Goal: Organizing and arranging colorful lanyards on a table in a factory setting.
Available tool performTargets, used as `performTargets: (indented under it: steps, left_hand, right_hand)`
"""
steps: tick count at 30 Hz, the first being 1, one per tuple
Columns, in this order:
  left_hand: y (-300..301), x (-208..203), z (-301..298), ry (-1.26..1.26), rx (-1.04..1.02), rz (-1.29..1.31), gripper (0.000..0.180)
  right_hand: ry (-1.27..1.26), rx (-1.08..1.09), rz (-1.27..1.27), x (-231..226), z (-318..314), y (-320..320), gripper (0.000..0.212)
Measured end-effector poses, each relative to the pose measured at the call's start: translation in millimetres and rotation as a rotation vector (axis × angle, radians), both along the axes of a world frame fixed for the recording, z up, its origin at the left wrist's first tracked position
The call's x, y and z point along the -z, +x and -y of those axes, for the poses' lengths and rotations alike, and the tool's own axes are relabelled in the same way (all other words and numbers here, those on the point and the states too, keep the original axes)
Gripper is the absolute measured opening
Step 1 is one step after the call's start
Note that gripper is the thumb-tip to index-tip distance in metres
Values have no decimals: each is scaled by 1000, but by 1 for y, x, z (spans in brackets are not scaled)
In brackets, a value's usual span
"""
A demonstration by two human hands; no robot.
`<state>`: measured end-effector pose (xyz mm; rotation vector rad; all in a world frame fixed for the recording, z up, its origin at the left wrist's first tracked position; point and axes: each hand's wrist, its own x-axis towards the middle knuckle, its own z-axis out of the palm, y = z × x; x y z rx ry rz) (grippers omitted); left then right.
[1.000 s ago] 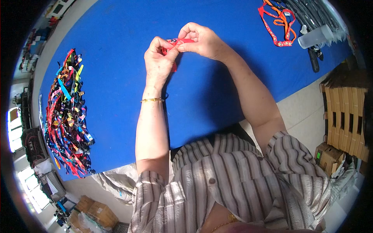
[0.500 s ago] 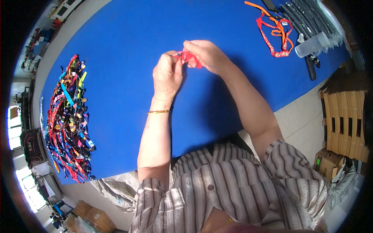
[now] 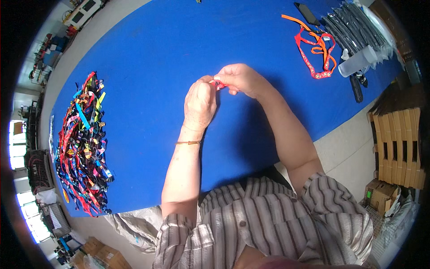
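Note:
Both hands meet over the middle of the blue tabletop (image 3: 165, 54). Between their fingertips is a small piece of red patterned strap (image 3: 218, 84), mostly hidden by the fingers. My left hand (image 3: 200, 101), with a thin band at its wrist, has its fingers closed on the strap's left side. My right hand (image 3: 242, 80) pinches the strap from the right, thumb and forefinger pressed together. At the far right lies a red patterned strap harness (image 3: 313, 67) along with an orange strap (image 3: 293, 20), both apart from the hands.
A long heap of multicoloured straps (image 3: 85, 148) covers the table's left end. At the far right are a stack of dark plastic-wrapped packs (image 3: 354, 27), a translucent bottle (image 3: 358, 62), a black phone-like slab (image 3: 306, 13) and a black strap (image 3: 356, 87). Cardboard (image 3: 396, 145) stands beyond the right edge.
Both hands now sit lower in the picture and closer together. Less of the red strap shows between the fingers. The whole view has shifted slightly.

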<state>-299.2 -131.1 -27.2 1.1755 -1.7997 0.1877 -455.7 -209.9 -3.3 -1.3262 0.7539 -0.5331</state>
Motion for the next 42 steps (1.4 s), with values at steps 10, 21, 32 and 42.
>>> performTargets:
  steps: [10, 21, 32, 42]
  left_hand:
    - [-4, -1, 2, 4, -93, -47, 22]
    - [-4, -2, 2, -7, -168, -121, 23]
    - [13, -8, 4, 717, 493, -1415, 19]
    - [19, 6, 6, 503, 498, -1188, 19]
  right_hand:
    - [136, 78, 86, 1, 3, 1, 18]
    - [-285, 490, 204, 22, 4, 24, 14]
    - [-601, 519, 175, 17, 0, 23, 14]
    - [-645, 504, 125, 24, 2, 25, 14]
